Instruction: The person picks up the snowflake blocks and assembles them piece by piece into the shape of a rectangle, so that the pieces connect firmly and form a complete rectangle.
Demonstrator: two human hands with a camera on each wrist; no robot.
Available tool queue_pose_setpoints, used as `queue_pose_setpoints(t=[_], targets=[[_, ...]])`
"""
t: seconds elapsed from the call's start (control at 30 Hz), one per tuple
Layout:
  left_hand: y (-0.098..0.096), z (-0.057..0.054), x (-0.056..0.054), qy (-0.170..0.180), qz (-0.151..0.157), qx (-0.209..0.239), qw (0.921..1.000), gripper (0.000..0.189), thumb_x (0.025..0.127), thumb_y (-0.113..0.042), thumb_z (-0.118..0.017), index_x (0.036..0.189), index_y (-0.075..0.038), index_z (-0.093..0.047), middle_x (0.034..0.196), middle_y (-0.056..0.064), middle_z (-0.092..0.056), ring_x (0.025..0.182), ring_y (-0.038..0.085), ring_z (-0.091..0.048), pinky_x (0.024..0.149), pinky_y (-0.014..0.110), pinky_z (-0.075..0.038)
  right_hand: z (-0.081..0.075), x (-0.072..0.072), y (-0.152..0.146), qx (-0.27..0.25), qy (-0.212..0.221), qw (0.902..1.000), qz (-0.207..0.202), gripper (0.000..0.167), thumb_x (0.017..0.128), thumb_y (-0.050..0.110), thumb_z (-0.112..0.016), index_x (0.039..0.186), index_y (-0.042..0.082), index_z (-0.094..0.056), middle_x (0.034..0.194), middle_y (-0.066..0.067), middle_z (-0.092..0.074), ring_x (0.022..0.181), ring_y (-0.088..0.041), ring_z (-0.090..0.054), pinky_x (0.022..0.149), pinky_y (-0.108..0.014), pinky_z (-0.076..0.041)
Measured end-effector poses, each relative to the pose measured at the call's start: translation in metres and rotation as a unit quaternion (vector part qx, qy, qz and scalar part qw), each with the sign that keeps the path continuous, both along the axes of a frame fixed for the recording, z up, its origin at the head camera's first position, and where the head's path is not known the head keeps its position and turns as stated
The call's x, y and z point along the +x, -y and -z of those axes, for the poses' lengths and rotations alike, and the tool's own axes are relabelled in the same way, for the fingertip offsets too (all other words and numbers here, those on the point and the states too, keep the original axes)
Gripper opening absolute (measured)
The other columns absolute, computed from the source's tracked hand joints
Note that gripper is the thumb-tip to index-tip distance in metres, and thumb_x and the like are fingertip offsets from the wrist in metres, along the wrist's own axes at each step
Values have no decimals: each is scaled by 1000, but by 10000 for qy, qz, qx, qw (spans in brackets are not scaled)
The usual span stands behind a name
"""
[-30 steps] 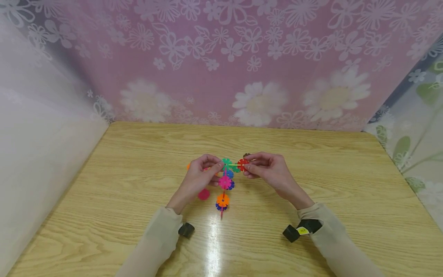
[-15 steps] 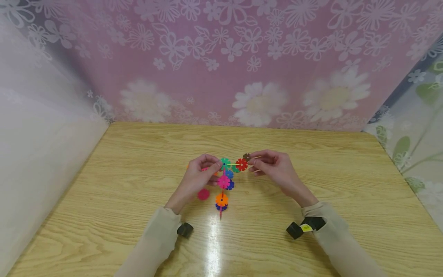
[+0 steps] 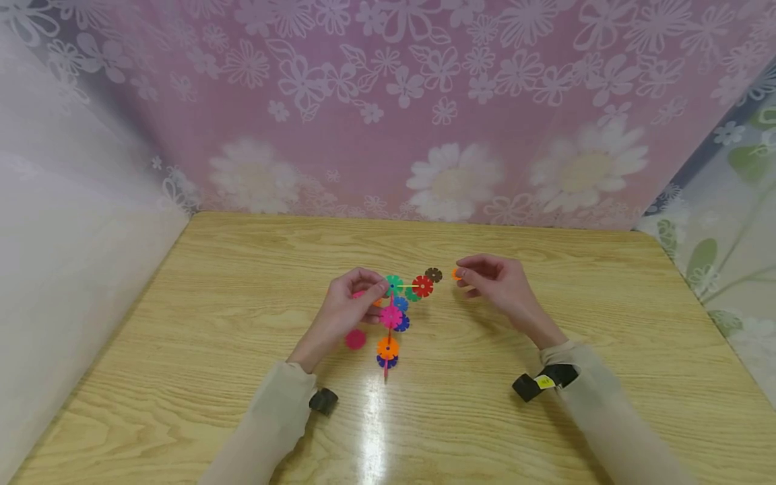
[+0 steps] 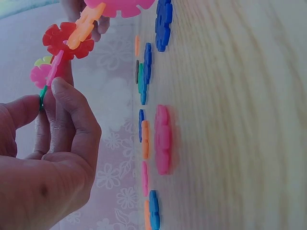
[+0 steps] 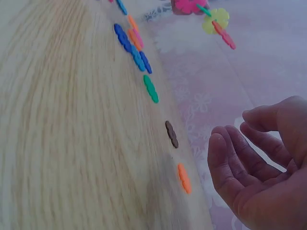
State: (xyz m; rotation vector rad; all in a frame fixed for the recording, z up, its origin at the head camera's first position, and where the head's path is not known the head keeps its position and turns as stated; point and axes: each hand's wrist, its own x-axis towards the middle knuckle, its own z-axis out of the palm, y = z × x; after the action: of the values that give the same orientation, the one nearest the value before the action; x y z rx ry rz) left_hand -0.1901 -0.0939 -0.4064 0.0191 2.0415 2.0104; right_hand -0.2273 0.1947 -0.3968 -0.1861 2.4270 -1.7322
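My left hand pinches the green disc at the corner of a chain of slotted plastic flower discs, held above the table. From that corner one arm runs right through an edge-on yellow disc to a red disc. The other arm comes toward me, with a pink disc and an orange disc in it. My right hand is apart from the chain, fingers loosely bent with nothing between them. In the head view it partly covers a loose orange disc lying on the table.
More loose discs lie on the wooden table: a brown disc, a green disc, several blue ones and a magenta disc. Some lie beneath the chain and left hand. A flowered pink backdrop stands behind the table.
My right hand has let go of the red disc's end of the chain and moved right, over the loose orange disc. The left hand keeps its pinch, barely shifting.
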Motion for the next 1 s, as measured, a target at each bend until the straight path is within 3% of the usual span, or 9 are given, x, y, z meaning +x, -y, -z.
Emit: queue_pose_setpoints(t=[0.17,0.43,0.67,1.0], targets=[[0,0,0,-7,3,-9,10000,21,103,-23,-64,117,-8,-62,108,11,-70,75,18,-72,74,37,-64,4,-5,-7,535,-106,9985,-46,35,101,23,-66,127,0,-67,121,-22,-71,94,-19,-74,81,-35,-63],[0,1,0,-57,7,-19,10000,21,103,-23,-64,116,-8,-63,107,11,-69,75,19,-73,72,34,-63,10,-14,-9,1789,-698,9813,-97,27,100,24,-67,121,7,-72,112,-17,-75,98,-29,-70,69,-28,-57],[0,-1,1,-35,-18,-25,10000,22,103,-24,-64,117,-8,-62,111,14,-69,74,18,-73,73,35,-64,13,-22,-9,2638,-1016,9588,-265,30,98,22,-69,123,5,-71,112,-18,-75,102,-32,-71,83,-43,-58],[1,-2,1,9,3,63,10000,23,103,-23,-63,119,-6,-61,114,19,-67,73,17,-72,72,34,-64,15,-32,-9,3099,-858,9452,-562,39,96,23,-69,130,2,-67,121,-23,-68,106,-37,-68,89,-50,-56]])
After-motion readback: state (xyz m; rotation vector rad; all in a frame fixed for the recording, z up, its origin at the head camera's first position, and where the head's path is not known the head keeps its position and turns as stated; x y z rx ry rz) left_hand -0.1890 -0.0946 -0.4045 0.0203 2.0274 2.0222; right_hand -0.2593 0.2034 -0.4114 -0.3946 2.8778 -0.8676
